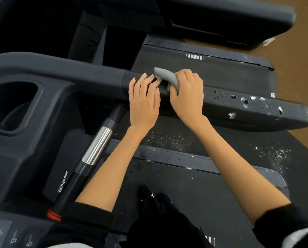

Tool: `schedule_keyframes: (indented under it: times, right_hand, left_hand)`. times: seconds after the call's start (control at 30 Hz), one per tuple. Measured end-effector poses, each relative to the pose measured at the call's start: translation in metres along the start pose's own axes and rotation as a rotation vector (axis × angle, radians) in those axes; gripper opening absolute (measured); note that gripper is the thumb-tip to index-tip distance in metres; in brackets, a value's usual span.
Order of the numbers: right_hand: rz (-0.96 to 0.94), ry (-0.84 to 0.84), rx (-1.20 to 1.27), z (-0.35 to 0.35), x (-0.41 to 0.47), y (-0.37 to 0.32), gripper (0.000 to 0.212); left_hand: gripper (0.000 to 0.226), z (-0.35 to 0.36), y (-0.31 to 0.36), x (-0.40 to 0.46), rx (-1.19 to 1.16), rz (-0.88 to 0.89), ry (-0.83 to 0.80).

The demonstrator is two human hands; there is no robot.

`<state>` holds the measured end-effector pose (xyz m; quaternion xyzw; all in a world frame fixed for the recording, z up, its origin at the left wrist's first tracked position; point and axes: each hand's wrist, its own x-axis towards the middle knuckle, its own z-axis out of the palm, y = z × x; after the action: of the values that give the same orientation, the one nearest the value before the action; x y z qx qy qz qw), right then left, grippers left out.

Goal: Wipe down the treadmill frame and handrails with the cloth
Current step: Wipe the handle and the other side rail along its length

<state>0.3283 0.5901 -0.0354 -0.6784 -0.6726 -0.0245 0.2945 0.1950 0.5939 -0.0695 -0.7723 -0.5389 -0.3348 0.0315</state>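
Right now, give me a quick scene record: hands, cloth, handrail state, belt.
left hand: open, fingers flat on the handrail
right hand: grips the grey cloth on top of the handrail
handrail: black, chipped white spots toward its free end
belt: white specks scattered below the handrail
silver bar: to the left, untouched

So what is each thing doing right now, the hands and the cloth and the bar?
left hand: fingers straight, resting on the handrail
right hand: curled round the cloth, pressing it on the handrail
cloth: grey, bunched, draped over the handrail
handrail: black, chipped white towards its end
treadmill belt: speckled with white flakes
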Motion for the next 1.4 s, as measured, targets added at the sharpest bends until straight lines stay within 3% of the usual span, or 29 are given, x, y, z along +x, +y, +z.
schedule_keyframes:
  times: [0.23, 0.37, 0.47, 0.77, 1.03, 1.2, 1.3, 1.4]
  right_hand:
    - [-0.413, -0.064, -0.002, -0.028, -0.045, 0.047, 0.044]
    - [-0.474, -0.053, -0.072, -0.046, -0.054, 0.087, 0.044]
    - [-0.431, -0.026, -0.068, -0.051, -0.052, 0.095, 0.042]
    - [0.023, 0.003, -0.076, -0.027, -0.009, 0.045, 0.029]
    - [0.048, -0.069, -0.248, 0.002, 0.007, -0.007, 0.034]
    - [-0.165, -0.069, -0.113, -0.004, -0.020, -0.007, 0.045]
    - [-0.338, -0.109, -0.127, -0.013, -0.043, 0.010, 0.052]
    - [-0.515, -0.132, -0.344, -0.022, -0.061, 0.043, 0.063]
  left_hand:
    - [0.032, 0.000, -0.001, -0.002, -0.018, 0.000, 0.008]
    - [0.031, 0.000, 0.000, -0.002, -0.002, 0.001, 0.016]
    - [0.032, 0.000, -0.001, -0.002, 0.005, 0.010, 0.008]
    - [0.033, 0.000, 0.001, -0.003, 0.002, -0.007, -0.024]
    - [0.036, -0.009, -0.002, 0.000, -0.135, -0.020, -0.089]
    - [0.033, -0.023, -0.001, 0.015, -0.420, -0.152, -0.050]
    - [0.034, -0.024, -0.001, 0.024, -0.352, -0.101, -0.093]
    - [0.037, -0.019, -0.001, 0.024, -0.240, -0.081, -0.191]
